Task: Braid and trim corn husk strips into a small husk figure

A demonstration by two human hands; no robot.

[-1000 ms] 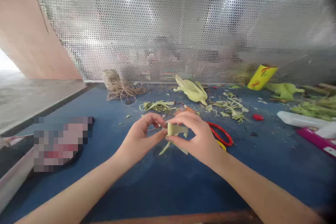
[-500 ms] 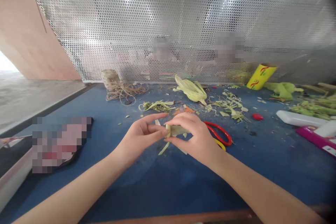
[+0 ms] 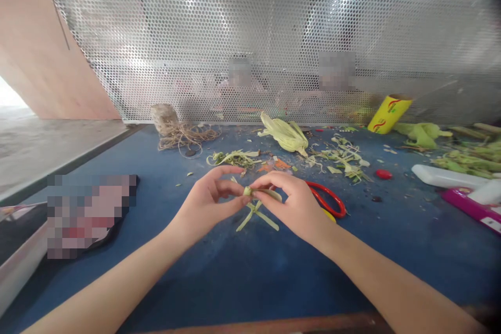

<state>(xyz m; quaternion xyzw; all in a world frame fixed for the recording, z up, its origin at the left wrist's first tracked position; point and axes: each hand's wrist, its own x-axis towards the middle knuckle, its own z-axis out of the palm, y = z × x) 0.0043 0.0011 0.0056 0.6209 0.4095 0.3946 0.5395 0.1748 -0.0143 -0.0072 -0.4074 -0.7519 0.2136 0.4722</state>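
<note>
From the head camera, both bare hands meet above the middle of the blue table (image 3: 235, 282). The left hand (image 3: 207, 203) has its thumb and forefinger pressed together on the small folded end of a pale green husk strip (image 3: 254, 207), with the other fingers curled loosely above it. The right hand (image 3: 295, 203) pinches the same strip from the opposite side, fingertips almost touching those of the left. The strip sits between the two hands at fingertip level, and its thin loose ends hang down below the fingers in a splayed cross, close to the table; whether they touch it cannot be told. Just behind the right hand lie red-handled scissors (image 3: 329, 199), partly hidden by it. Farther back are scattered husk scraps (image 3: 344, 159), a whole corn husk (image 3: 285, 135) and a tangle of twine (image 3: 174, 133), all well apart from the hands. A perforated metal screen (image 3: 274, 36) closes the far edge of the table, with a yellow roll (image 3: 387, 114) leaning at its foot.
</note>
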